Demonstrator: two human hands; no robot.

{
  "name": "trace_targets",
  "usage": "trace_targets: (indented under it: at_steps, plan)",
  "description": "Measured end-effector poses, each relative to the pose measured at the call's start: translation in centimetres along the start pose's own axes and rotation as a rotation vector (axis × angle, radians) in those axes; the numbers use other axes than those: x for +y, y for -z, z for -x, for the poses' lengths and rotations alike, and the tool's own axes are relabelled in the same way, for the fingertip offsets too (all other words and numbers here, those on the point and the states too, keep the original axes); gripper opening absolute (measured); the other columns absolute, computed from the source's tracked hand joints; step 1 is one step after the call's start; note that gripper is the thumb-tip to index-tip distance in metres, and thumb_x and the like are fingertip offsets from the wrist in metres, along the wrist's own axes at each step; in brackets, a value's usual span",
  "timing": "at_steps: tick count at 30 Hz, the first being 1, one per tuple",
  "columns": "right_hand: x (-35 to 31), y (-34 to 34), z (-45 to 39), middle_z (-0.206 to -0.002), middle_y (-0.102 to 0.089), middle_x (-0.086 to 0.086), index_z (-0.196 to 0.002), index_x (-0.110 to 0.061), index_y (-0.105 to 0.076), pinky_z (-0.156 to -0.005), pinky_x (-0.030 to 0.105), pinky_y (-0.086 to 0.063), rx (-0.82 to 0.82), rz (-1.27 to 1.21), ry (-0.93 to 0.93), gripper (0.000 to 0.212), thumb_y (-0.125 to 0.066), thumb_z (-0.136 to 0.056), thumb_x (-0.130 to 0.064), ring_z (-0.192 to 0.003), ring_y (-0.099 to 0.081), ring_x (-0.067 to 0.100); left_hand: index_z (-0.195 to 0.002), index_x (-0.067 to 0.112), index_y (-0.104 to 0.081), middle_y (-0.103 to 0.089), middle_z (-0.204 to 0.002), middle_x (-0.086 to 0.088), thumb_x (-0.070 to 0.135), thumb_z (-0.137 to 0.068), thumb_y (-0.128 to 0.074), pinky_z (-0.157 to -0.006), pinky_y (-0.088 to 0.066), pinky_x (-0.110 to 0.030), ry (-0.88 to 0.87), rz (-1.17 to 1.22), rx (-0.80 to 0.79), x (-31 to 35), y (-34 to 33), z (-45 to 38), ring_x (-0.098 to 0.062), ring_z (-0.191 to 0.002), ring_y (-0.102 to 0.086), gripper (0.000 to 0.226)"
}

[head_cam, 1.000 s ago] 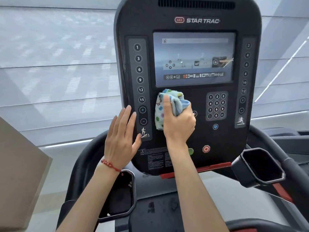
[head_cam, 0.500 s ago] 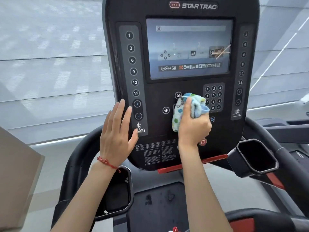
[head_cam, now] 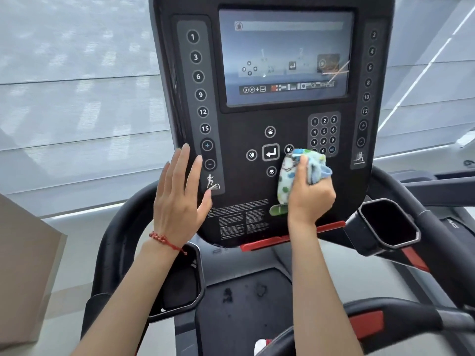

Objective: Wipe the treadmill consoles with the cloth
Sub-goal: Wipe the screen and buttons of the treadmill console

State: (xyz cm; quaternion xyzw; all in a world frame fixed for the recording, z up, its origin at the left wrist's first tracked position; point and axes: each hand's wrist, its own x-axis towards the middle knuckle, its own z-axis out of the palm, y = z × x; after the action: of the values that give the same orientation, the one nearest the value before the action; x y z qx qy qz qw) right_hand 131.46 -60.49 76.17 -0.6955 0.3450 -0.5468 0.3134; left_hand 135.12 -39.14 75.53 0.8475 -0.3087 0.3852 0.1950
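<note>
A: What sits nearest you?

B: Your two bare forearms reach up from the bottom edge. Between them lies the dark treadmill deck [head_cam: 244, 304], matte, with a few smudged marks. At lower left is a black cup holder [head_cam: 177, 286] with a rounded, angular rim; its twin [head_cam: 390, 222] is on the right, glossy inside.

A: And your left hand?

B: Your left hand [head_cam: 180, 199] is flat and spread, fingers [head_cam: 183, 160] released and straight, resting against the lower left edge of the console [head_cam: 257, 119], beside the minus button. A red beaded bracelet [head_cam: 164, 240] circles that wrist.

A: Where's the cloth?

B: The cloth [head_cam: 290, 176] is bunched in your right hand [head_cam: 311, 199], whose fingers are clenched around it. It looks like soft terry, white with green and blue dots and a pale blue edge. You press it against the smooth black console face, just right of the arrow keys [head_cam: 271, 152] and just below the number keypad [head_cam: 323, 132], covering that keypad's bottom left corner. A green oval button [head_cam: 277, 209] shows below the cloth.

A: Farther up?

B: A red strip [head_cam: 282, 238] runs along the console's bottom edge. Tall rounded button columns flank a glossy rectangular screen [head_cam: 285, 57], which shows faint icons. Behind the console, pale horizontal blinds [head_cam: 77, 86] cover the window.
</note>
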Motion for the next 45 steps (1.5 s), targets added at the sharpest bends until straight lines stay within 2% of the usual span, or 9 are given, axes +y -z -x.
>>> trace_targets:
  at_steps: [5, 11, 17, 22, 31, 35, 38, 41, 45]
  plan:
    - [-0.3, -0.1, 0.6, -0.064, -0.066, 0.011, -0.071, -0.001, -0.061, -0.051, 0.024, -0.045, 0.015, -0.044, -0.055, 0.052, -0.055, -0.077, -0.052, -0.057, -0.063, 0.023, -0.132, -0.004, -0.045, -0.035, -0.142, -0.026, 0.013, -0.086, -0.058, -0.110, -0.028, -0.050, -0.017, -0.028, 0.000, 0.2, -0.3, 0.4, -0.038, -0.135, -0.029, 0.051]
    - [-2.9, 0.0, 9.7, -0.059, -0.057, 0.004, -0.069, -0.008, -0.059, -0.044, 0.027, -0.042, -0.209, -0.004, 0.355, 0.051, -0.047, -0.087, -0.054, -0.050, -0.055, 0.019, -0.133, -0.005, -0.044, -0.034, -0.142, -0.026, 0.013, -0.088, -0.056, -0.110, -0.028, -0.051, -0.047, -0.030, -0.019, 0.2, -0.2, 0.8, -0.038, -0.135, -0.029, 0.050]
    - [-2.1, 0.0, 8.8, -0.057, -0.053, 0.002, -0.065, -0.008, -0.059, -0.039, 0.026, -0.040, -0.205, 0.039, 0.456, 0.053, -0.045, -0.089, -0.055, -0.048, -0.050, 0.016, -0.134, -0.004, -0.044, -0.035, -0.143, -0.026, 0.013, -0.087, -0.055, -0.110, -0.028, -0.051, -0.027, -0.038, -0.041, 0.3, 0.1, 1.0, -0.037, -0.136, -0.028, 0.051]
    - [0.6, 0.8, 3.8, -0.060, -0.062, 0.007, -0.071, -0.006, -0.060, -0.047, 0.019, -0.038, -0.075, 0.024, 0.220, 0.052, -0.050, -0.084, -0.055, -0.050, -0.059, 0.021, -0.132, -0.002, -0.047, -0.037, -0.141, -0.027, 0.013, -0.084, -0.057, -0.113, -0.022, -0.047, 0.024, -0.100, -0.014, 1.6, -0.4, 0.7, -0.039, -0.135, -0.029, 0.051]
    - [8.2, 3.3, -8.1, -0.096, -0.069, 0.021, -0.095, 0.004, -0.064, -0.072, 0.033, -0.044, 0.061, 0.156, -0.224, 0.056, -0.056, -0.082, -0.050, -0.090, -0.064, 0.036, -0.131, -0.002, -0.047, -0.040, -0.140, -0.025, 0.016, -0.086, -0.056, -0.112, -0.023, -0.050, -0.022, -0.147, -0.017, 3.9, -1.3, -0.4, -0.037, -0.135, -0.030, 0.050]
    - [7.0, 3.3, -7.8, -0.093, -0.070, 0.022, -0.091, 0.005, -0.064, -0.070, 0.030, -0.043, 0.069, 0.099, -0.281, 0.047, -0.064, -0.082, -0.041, -0.088, -0.065, 0.036, -0.132, -0.002, -0.047, -0.040, -0.141, -0.023, 0.017, -0.087, -0.054, -0.112, -0.023, -0.050, -0.008, -0.166, -0.019, 4.9, -1.9, -0.7, -0.036, -0.135, -0.029, 0.050]
    - [4.4, 2.3, -5.1, -0.075, -0.069, 0.020, -0.079, 0.003, -0.065, -0.060, 0.022, -0.039, 0.002, -0.021, -0.155, 0.049, -0.065, -0.076, -0.045, -0.069, -0.066, 0.033, -0.133, -0.001, -0.047, -0.040, -0.141, -0.023, 0.018, -0.087, -0.054, -0.113, -0.021, -0.050, 0.003, -0.179, -0.026, 5.7, -2.3, -0.9, -0.036, -0.135, -0.029, 0.050]
    - [1.6, 1.0, -2.4, -0.059, -0.063, 0.009, -0.068, -0.004, -0.061, -0.049, 0.029, -0.046, -0.130, -0.060, 0.110, 0.047, -0.058, -0.075, -0.051, -0.052, -0.061, 0.025, -0.132, -0.001, -0.047, -0.040, -0.141, -0.024, 0.018, -0.088, -0.054, -0.113, -0.022, -0.050, 0.002, -0.191, -0.021, 6.4, -2.6, -1.2, -0.037, -0.135, -0.030, 0.049]
    - [1.0, 0.2, -3.1, -0.053, -0.057, 0.004, -0.062, -0.008, -0.057, -0.038, 0.021, -0.040, -0.158, -0.044, 0.397, 0.040, -0.062, -0.077, -0.044, -0.044, -0.054, 0.017, -0.133, -0.001, -0.046, -0.039, -0.142, -0.023, 0.018, -0.088, -0.054, -0.113, -0.021, -0.049, 0.017, -0.204, -0.023, 6.8, -3.1, -1.5, -0.037, -0.135, -0.030, 0.049]
